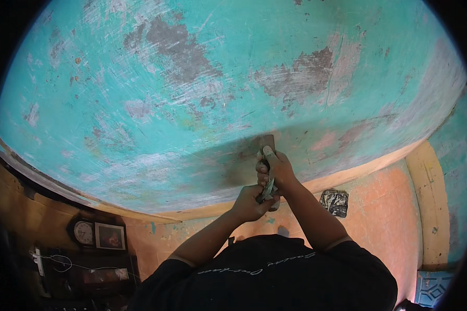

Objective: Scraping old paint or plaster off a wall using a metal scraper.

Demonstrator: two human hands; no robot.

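A scraper with a flat, broad blade stands against the worn turquoise wall before me. My right hand grips it just below the blade, its thumb laid along the tool. Lower down, my left hand is closed around the handle end. A crumpled greyish strip sticks out between the two hands; its material is unclear. Fingers hide most of the handle. Grey bare patches and pale scratches mark the paint above.
On the floor to the right lies a crumpled black plastic bag. At lower left are a wall clock, a framed picture and a white power strip with a cable. A blue patterned panel shows at lower right.
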